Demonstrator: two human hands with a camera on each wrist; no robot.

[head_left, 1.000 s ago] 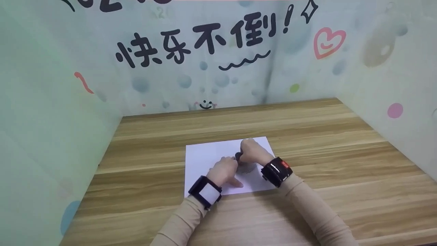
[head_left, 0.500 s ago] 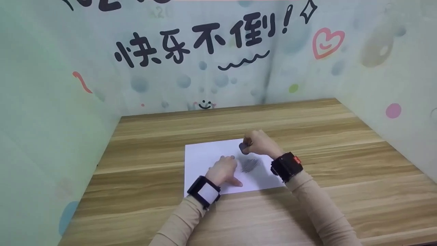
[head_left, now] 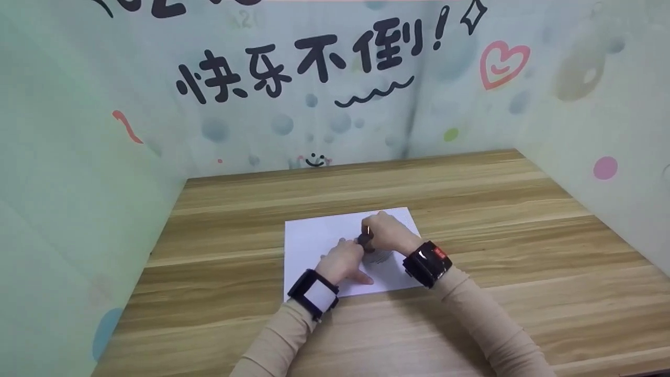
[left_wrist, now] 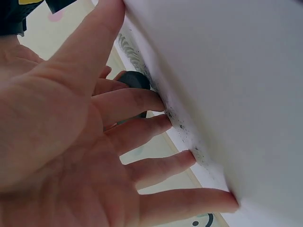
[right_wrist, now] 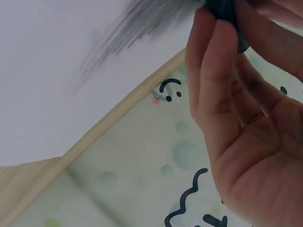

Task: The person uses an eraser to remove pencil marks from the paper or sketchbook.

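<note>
Right, fingers first: R hand fingers curled together, pinching a small dark eraser betw. thumb and fingertips; the dark lump shows at the fingertips in the R wrist view too. Eraser sits low on the paper, at the top edge of a grey pencil smudge; smudge streaks run diagonally across the sheet in the R wrist view. Can't tell if eraser is touching the sheet or just above. L hand lies flat, fingers straight and spread apart, tips pressed on the white sheet, thumb out to the side. L fingertips sit just beside the eraser, nearly touching R hand. Dark crumbs/specks along the sheet by the L fingertips. Outward: both wrists carry black strap-on cams, L, R; beige sleeves behind. Paper lies near mid-table on a wood-grain tabletop. Pale walls around w/ printed black characters, a pink heart and a small smiley.
</note>
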